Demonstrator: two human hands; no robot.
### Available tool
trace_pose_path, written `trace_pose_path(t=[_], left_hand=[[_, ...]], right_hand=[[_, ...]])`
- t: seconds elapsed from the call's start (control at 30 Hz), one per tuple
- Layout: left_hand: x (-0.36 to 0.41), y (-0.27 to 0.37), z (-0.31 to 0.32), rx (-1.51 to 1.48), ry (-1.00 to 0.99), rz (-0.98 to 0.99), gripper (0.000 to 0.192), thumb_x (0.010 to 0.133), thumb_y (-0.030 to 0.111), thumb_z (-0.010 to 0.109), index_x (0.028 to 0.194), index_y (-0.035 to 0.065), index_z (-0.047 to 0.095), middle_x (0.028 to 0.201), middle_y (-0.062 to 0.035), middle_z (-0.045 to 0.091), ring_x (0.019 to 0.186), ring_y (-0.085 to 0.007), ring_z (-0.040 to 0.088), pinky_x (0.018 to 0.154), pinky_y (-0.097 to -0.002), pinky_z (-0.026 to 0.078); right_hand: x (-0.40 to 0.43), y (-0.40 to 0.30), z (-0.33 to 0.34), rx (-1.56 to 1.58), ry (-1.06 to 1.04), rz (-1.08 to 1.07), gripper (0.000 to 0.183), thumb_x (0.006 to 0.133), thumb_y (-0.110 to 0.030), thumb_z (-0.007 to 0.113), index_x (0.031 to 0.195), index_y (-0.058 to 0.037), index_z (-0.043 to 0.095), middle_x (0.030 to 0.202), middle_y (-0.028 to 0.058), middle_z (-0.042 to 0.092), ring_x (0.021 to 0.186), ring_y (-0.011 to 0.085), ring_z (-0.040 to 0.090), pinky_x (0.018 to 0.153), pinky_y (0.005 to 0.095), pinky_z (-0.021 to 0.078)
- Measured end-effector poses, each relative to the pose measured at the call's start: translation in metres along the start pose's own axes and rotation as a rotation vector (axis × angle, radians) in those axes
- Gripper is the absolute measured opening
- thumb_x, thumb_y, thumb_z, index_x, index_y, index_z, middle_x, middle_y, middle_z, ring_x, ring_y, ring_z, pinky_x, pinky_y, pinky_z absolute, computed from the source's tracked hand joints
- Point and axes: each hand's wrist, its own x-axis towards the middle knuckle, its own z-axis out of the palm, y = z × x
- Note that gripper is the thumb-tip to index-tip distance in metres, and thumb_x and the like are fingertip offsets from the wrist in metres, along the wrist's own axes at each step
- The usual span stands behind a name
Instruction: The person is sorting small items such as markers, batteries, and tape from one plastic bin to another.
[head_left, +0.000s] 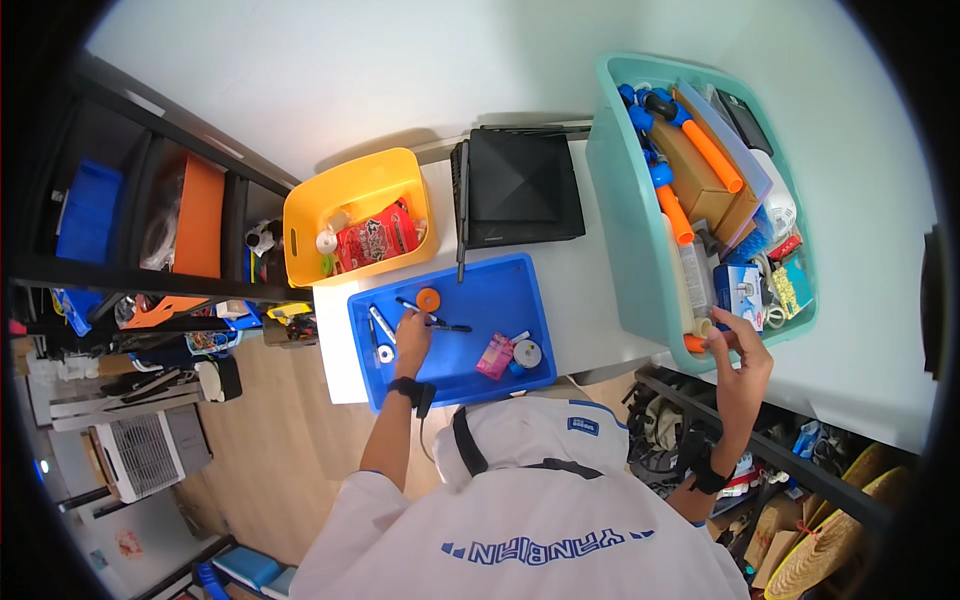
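My left hand (413, 344) is in the blue tray (457, 375), its fingertips at the dark pens (448, 326); whether it grips one is hard to tell. An orange tape roll (428, 300) lies just above it, with a white marker (382, 324) and a small white roll (385, 353) to its left. At the tray's right are a pink packet (496, 356) and a white-and-blue tape roll (527, 354). My right hand (739, 360) reaches into the green bin (626, 247), thumb and finger at a small cream-coloured roll (702, 327), beside a blue-and-white box (739, 294).
A yellow basket (360, 169) with a red packet (377, 238) stands behind the tray, left of a black router-like device (521, 187) with antennas. Orange pipes (711, 156) and cardboard fill the bin. Shelves with a dark metal frame (135, 283) stand at the left.
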Motion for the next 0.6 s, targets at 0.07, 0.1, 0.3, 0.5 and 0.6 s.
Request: trace_pose_path(t=[0.07, 0.1, 0.3, 0.5, 0.6], left_hand=[[0.006, 0.001, 0.005, 0.046, -0.031, 0.121, 0.031, 0.075, 0.008, 0.083, 0.105, 0.0053, 0.072, 0.110, -0.0149, 0.068, 0.107, -0.0366, 0.067, 0.088, -0.0500, 0.056], [0.007, -0.005, 0.009, 0.041, -0.029, 0.118, 0.031, 0.075, 0.008, 0.083, 0.105, 0.0053, 0.072, 0.110, -0.0149, 0.068, 0.107, -0.0366, 0.067, 0.088, -0.0500, 0.056], [0.011, -0.022, 0.015, 0.182, -0.163, 0.170, 0.028, 0.077, 0.015, 0.085, 0.101, 0.0077, 0.072, 0.111, -0.0146, 0.068, 0.108, -0.0347, 0.066, 0.091, -0.0490, 0.054], [-0.007, 0.000, -0.024, 0.058, -0.059, 0.315, 0.023, 0.082, 0.014, 0.081, 0.101, 0.0072, 0.071, 0.103, -0.0126, 0.069, 0.102, -0.0326, 0.068, 0.087, -0.0486, 0.054], [-0.020, 0.031, -0.065, -0.525, -0.188, 0.158, 0.007, 0.092, 0.001, 0.072, 0.099, 0.0002, 0.071, 0.095, -0.0138, 0.074, 0.086, -0.0257, 0.073, 0.080, -0.0334, 0.055]], right_hand=[[-0.008, -0.009, 0.009, -0.009, -0.015, 0.005, 0.023, 0.095, -0.004, 0.073, 0.118, 0.0004, 0.072, 0.101, 0.0106, 0.074, 0.076, 0.0148, 0.067, 0.070, 0.0295, 0.0524], [-0.010, -0.014, 0.015, 0.001, -0.032, 0.008, 0.024, 0.095, -0.004, 0.073, 0.119, 0.0001, 0.071, 0.101, 0.0106, 0.074, 0.077, 0.0150, 0.067, 0.070, 0.0295, 0.0528], [-0.023, -0.043, 0.040, -0.036, -0.077, -0.037, 0.026, 0.091, -0.001, 0.075, 0.117, 0.0005, 0.071, 0.099, 0.0133, 0.072, 0.076, 0.0192, 0.069, 0.070, 0.0317, 0.0533], [-0.038, -0.064, 0.063, -0.057, -0.075, -0.053, 0.027, 0.090, -0.001, 0.075, 0.117, 0.0002, 0.071, 0.100, 0.0140, 0.073, 0.076, 0.0203, 0.070, 0.070, 0.0316, 0.0540], [-0.043, -0.076, 0.078, -0.037, -0.178, -0.032, 0.027, 0.091, -0.004, 0.076, 0.117, -0.0009, 0.072, 0.104, 0.0149, 0.073, 0.079, 0.0206, 0.072, 0.069, 0.0316, 0.0559]])
